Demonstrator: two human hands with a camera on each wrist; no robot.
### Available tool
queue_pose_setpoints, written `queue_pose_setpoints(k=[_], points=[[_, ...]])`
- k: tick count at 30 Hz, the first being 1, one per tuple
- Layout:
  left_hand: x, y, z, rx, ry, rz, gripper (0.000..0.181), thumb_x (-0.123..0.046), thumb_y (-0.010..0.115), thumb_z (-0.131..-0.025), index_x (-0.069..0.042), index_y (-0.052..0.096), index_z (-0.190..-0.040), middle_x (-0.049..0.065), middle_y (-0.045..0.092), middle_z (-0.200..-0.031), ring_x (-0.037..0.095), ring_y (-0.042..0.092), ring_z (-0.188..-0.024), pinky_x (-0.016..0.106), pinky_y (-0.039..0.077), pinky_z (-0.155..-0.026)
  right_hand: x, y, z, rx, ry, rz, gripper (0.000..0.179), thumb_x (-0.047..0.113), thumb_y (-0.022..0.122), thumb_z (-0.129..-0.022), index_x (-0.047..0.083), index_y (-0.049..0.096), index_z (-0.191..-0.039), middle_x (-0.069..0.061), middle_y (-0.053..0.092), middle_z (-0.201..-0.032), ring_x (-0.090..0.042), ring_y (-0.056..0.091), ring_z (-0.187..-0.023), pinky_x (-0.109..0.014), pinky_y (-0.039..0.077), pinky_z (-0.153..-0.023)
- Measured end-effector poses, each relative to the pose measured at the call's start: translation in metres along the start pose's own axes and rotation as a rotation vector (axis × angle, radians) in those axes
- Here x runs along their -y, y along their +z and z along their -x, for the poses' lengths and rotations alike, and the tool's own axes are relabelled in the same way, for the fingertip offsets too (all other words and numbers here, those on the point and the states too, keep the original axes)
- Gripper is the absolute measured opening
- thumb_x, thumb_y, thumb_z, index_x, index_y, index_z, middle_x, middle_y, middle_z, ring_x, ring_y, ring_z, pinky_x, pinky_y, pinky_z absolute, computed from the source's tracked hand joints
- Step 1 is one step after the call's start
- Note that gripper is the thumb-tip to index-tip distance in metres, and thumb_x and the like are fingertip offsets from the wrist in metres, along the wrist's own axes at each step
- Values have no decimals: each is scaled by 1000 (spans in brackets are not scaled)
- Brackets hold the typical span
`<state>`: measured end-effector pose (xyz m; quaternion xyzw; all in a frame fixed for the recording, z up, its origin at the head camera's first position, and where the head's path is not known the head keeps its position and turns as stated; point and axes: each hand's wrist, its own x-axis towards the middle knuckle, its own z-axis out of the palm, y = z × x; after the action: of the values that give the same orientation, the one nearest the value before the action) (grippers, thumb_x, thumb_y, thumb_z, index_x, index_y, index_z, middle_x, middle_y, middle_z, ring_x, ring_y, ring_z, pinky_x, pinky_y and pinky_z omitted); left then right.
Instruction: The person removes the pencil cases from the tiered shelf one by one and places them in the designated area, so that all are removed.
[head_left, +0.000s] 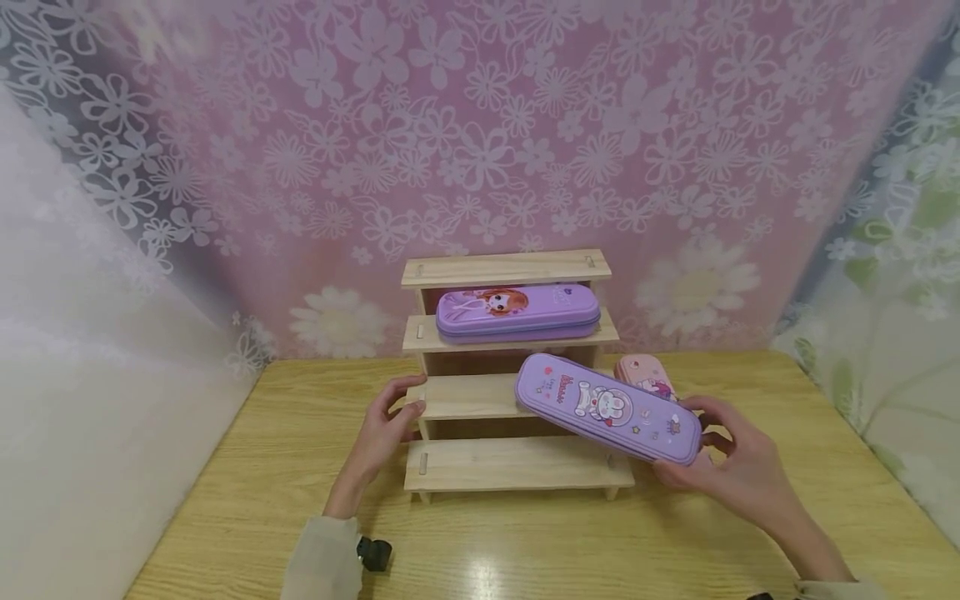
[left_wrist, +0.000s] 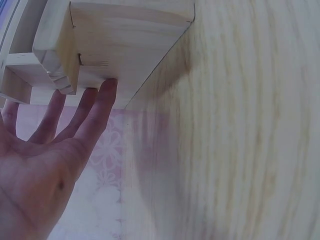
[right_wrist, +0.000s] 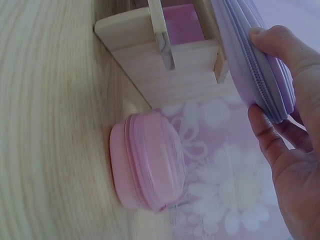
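My right hand (head_left: pixel 738 467) grips one end of a lilac zip pencil case (head_left: pixel 607 408) with a bunny print, thumb and fingers on opposite sides. The case is held tilted in front of the right part of a stepped wooden rack (head_left: pixel 517 464), its far end over the second shelf from the bottom. In the right wrist view its zipper side shows. My left hand (head_left: pixel 382 433) is at the rack's left side. Its fairly straight fingers (left_wrist: pixel 102 107) touch the side panel by a shelf end. A purple pencil case (head_left: pixel 517 312) with a girl print lies on a higher shelf.
A pink pencil case (right_wrist: pixel 147 160) stands on the wooden table (head_left: pixel 300 467) at the rack's right, partly hidden behind the held case in the head view. Behind the table hangs a pink flowered curtain (head_left: pixel 480 150), with pale curtains at both sides.
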<state>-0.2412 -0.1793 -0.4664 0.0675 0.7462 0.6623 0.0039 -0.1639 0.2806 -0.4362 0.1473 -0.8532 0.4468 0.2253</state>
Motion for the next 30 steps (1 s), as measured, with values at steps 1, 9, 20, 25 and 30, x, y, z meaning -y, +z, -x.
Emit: queue_pose_setpoints(k=[1, 9, 20, 25, 30], points=[[0, 0, 0, 1, 0, 1, 36, -19, 61, -103, -19, 58, -139, 9, 46, -152, 25, 63, -108, 37, 63, -76, -1, -2, 2, -9, 5, 5, 84, -3, 99, -53, 7, 62, -128, 18, 60, -118, 1, 54, -96, -4, 49, -77], [2, 0, 0, 5, 4, -1, 36, -21, 61, -103, -19, 59, -139, 9, 46, -153, 27, 63, -110, 42, 63, -78, -10, -17, 13, -62, 15, 40, 86, -8, 98, -50, 4, 63, -127, 14, 62, -116, 2, 58, -91, -3, 50, -77], [2, 0, -2, -2, 6, 11, 36, -19, 61, -103, -18, 59, -139, 11, 50, -147, 24, 64, -107, 37, 63, -76, -20, -36, 27, -116, 23, 51, 86, -19, 93, -49, -4, 61, -127, 18, 62, -118, 9, 60, -89, -3, 50, -72], [2, 0, -2, -1, 17, 22, 35, -17, 61, -103, -17, 59, -139, 12, 51, -143, 23, 63, -104, 37, 63, -74, -27, -49, 32, -120, 131, 73, 83, -13, 93, -57, 2, 60, -131, 27, 59, -116, 12, 62, -83, -2, 49, -70], [2, -1, -2, 8, 23, 26, 36, -17, 61, -103, -16, 58, -139, 11, 50, -146, 25, 62, -106, 38, 63, -75, -33, -60, 38, -147, 218, 99, 79, -6, 94, -63, 13, 61, -132, 29, 58, -111, 14, 61, -77, -3, 46, -64]])
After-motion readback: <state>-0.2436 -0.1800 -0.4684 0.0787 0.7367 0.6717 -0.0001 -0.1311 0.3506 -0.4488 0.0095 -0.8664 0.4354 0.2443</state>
